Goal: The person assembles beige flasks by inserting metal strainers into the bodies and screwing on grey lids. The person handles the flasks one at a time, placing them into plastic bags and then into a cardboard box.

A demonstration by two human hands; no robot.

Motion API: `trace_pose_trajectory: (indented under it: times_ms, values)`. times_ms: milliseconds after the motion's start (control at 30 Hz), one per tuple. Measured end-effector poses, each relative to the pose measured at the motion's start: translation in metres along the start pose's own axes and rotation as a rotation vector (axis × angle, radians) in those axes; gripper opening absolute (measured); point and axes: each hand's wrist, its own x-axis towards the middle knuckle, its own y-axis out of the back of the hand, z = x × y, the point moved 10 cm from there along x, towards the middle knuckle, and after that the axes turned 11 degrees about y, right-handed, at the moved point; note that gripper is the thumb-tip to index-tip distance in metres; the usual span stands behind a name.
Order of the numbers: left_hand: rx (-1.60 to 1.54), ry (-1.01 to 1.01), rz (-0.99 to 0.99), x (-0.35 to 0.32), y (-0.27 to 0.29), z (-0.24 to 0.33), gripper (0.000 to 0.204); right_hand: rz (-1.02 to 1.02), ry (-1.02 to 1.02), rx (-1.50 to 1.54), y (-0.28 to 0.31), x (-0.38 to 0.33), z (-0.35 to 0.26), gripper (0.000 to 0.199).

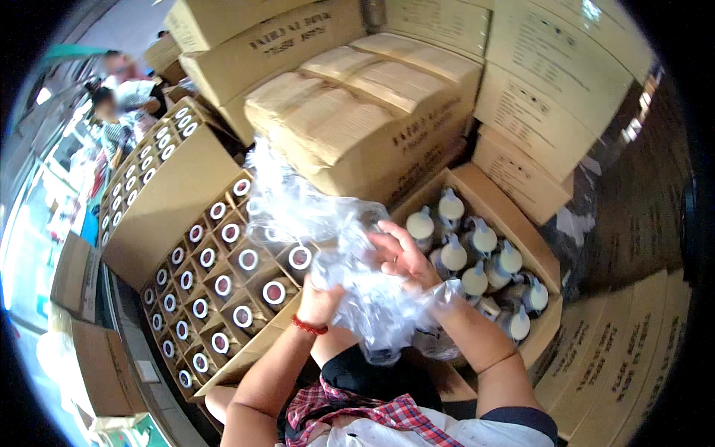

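A crumpled clear plastic bag (380, 305) hangs between my two hands, over my lap. My left hand (322, 299), with a red bead bracelet at the wrist, is closed on its left side. My right hand (402, 257) lies against the upper right of the plastic, its fingers apart and partly curved. More loose clear plastic (279, 197) trails away over the divided carton (253, 356) on my left. That carton holds rows of containers with white-rimmed, dark red round tops (242, 316). Nearest my right hand is an open carton (547, 261) of bottles with cream round tops (474, 281).
A bulging brown carton (357, 141) stands ahead, with stacked cartons (555, 112) behind and to the right. Flattened cardboard (625, 357) leans at the lower right. Another filled divided carton (167, 205) and two people (123, 104) are at the far left.
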Motion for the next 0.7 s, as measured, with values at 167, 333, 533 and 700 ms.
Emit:
trace_pose_trajectory:
  times_ms: [167, 333, 533, 700]
  values:
    - [-0.197, 0.069, 0.426, 0.076, 0.127, 0.004, 0.025, -0.456, 0.426, -1.078, -0.081, 0.060, 0.002, 0.075]
    - [0.232, -0.077, 0.517, 0.186, 0.295, -0.067, 0.042, -0.585, 0.384, -1.635, -0.105, 0.156, 0.189, 0.067]
    - [0.822, -0.277, 0.680, 0.195, 0.211, 0.004, 0.055, -0.151, 0.107, -1.310, 0.047, 0.244, 0.333, 0.043]
    - [1.088, -0.362, 0.064, 0.234, 0.126, -0.036, 0.035, 0.054, -0.135, -1.288, 0.103, 0.230, 0.372, 0.026]
